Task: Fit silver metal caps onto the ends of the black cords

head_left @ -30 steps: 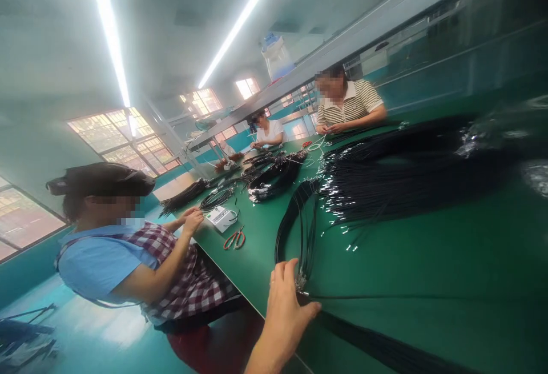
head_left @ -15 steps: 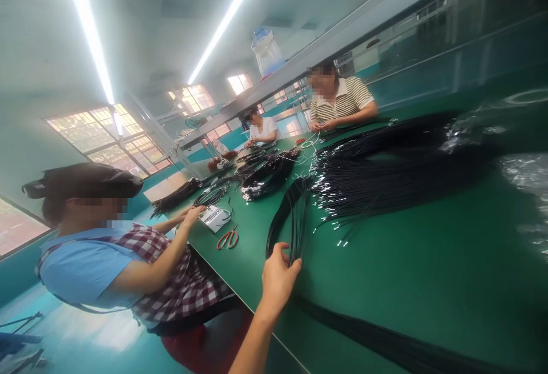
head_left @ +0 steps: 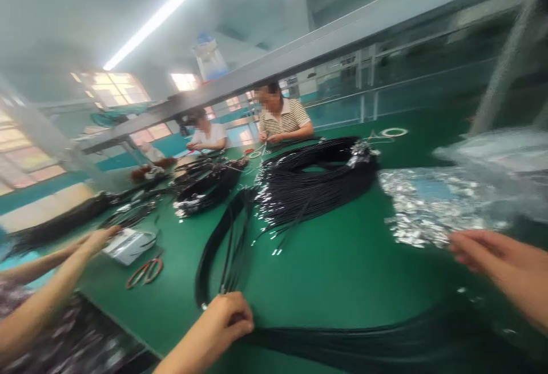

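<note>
Black cable bundle (head_left: 342,342) lies on the green counter (head_left: 342,271), near edge, long axis left-right. Left hand (head_left: 222,320), fist-like grip closed on its left end; half a second ago it was open. Right hand (head_left: 505,265) newly in view, fingers curled, holding nothing visible.

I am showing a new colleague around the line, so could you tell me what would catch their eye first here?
The big coil of black cables with shiny metal tips sprawls mid-table on the green table. At the near edge the left hand closes its grip on a thin loop of cables, while the right hand reaches toward a glittering pile of metal parts on the right.
</note>
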The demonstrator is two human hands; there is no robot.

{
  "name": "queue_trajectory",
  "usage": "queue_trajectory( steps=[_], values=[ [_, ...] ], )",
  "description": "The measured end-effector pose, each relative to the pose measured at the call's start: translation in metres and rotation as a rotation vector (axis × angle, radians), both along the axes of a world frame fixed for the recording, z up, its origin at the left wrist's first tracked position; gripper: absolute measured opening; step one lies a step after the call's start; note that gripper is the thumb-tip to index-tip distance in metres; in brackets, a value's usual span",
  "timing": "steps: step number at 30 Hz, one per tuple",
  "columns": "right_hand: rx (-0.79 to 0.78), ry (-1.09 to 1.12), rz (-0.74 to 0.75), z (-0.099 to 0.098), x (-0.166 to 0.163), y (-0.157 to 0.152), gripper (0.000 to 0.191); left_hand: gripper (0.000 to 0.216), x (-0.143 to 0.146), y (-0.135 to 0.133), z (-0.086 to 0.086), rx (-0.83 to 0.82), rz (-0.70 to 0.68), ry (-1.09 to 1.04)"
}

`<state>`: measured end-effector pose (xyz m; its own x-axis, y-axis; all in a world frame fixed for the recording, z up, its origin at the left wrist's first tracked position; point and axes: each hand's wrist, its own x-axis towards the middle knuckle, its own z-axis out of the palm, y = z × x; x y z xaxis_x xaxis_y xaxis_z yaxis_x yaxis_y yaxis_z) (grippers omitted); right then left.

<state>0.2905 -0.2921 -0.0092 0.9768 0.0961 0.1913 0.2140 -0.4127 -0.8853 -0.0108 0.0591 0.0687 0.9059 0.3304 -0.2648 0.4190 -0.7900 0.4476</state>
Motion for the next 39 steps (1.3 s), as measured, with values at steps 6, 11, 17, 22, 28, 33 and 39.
queue_trajectory(
  steps=[6, 11, 17, 22, 28, 33, 39],
  values=[
    [-0.185, -0.089, 0.085, 0.000, 0.000, 0.007, 0.030, 0.018, 0.003, 0.014, -0.009, -0.126, 0.070, -0.027],
    [-0.442, -0.281, 0.233, -0.020, 0.004, 0.019, 0.022, 0.021, 0.001, 0.011, -0.006, -0.265, 0.110, -0.068],
    [-0.596, -0.329, 0.205, -0.019, 0.003, 0.024, 0.012, 0.024, 0.045, -0.066, 0.014, -0.228, -0.003, -0.042],
    [-0.554, -0.342, 0.260, -0.013, -0.003, 0.028, 0.016, 0.022, 0.099, -0.147, 0.021, -0.318, -0.303, -0.131],
    [-0.275, -0.198, 0.236, -0.008, 0.003, 0.024, 0.017, 0.018, 0.151, -0.183, -0.010, -0.237, -0.332, -0.254],
    [0.127, 0.080, 0.127, -0.003, 0.012, 0.007, 0.029, 0.020, 0.177, -0.171, -0.043, -0.406, -0.160, -0.389],
    [0.448, 0.261, 0.155, 0.010, 0.005, 0.005, 0.045, 0.024, 0.182, -0.164, -0.057, -0.502, -0.122, -0.403]
  ],
)
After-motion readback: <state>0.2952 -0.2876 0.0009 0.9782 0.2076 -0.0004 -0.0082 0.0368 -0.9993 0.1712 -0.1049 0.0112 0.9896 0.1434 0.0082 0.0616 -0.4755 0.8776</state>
